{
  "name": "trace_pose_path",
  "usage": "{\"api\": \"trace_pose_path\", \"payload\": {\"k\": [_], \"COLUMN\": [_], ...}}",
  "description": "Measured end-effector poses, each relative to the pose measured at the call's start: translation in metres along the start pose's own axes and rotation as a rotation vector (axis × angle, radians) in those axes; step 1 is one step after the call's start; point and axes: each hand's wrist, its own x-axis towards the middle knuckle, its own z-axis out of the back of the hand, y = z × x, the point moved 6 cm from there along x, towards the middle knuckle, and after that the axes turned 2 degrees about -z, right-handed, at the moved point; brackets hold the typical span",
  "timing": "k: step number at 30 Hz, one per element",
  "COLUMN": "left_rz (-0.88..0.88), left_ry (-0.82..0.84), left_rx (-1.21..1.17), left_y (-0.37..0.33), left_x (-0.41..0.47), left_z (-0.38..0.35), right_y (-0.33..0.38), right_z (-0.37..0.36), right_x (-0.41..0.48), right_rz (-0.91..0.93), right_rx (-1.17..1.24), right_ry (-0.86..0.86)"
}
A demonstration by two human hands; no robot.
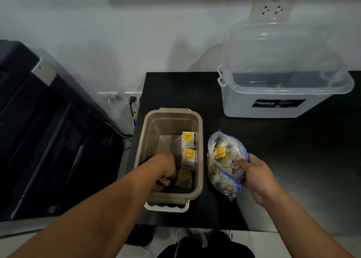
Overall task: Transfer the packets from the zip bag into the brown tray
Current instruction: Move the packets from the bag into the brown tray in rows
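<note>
The left hand [166, 169] reaches down into the brown tray [199, 132] at the lower centre of the frame. Its back faces the camera and hides most of the fingers [163, 180] – they curl under, but I cannot tell whether they grip anything. The nearest of the packets [188, 156] lies just beside them in shadow, its label dim. The tray's near rim is partly covered by the forearm.

To the right of centre, the right hand [257, 175] pinches the edge of the zip bag [224, 171], thumb on top and the other fingers curled beneath the plastic. The bag's contents are a crumpled jumble seen through it, with a few yellow labels showing.

The tray's long axis runs up and down the frame on the black table [283, 144]. Three packets lie in a column along its right wall, yellow labels up. The bag lies just beside the tray, its long axis also running up the frame – leaning slightly toward the lower right.
</note>
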Motion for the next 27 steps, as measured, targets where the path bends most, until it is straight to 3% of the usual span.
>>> {"api": "trace_pose_path", "payload": {"k": [18,20,23,27], "left_rz": [-0.043,-0.120,-0.293,-0.648], "left_ry": [0.000,-0.108,-0.434,-0.527], "left_rx": [0.117,0.241,0.379,0.152], "left_y": [-0.014,-0.026,-0.056,-0.104], "left_x": [-0.019,-0.034,-0.079,-0.144], "left_z": [0.003,0.024,0.060,0.052], "right_y": [-0.007,-0.006,-0.001,0.007], "right_z": [-0.009,-0.009,-0.007,-0.005], "right_x": [0.000,-0.001,-0.002,-0.004], "right_rz": [0.028,0.031,0.025,0.034], "right_rx": [0.013,0.003,-0.007,-0.042], "right_ry": [0.000,0.013,0.042,0.069]}}
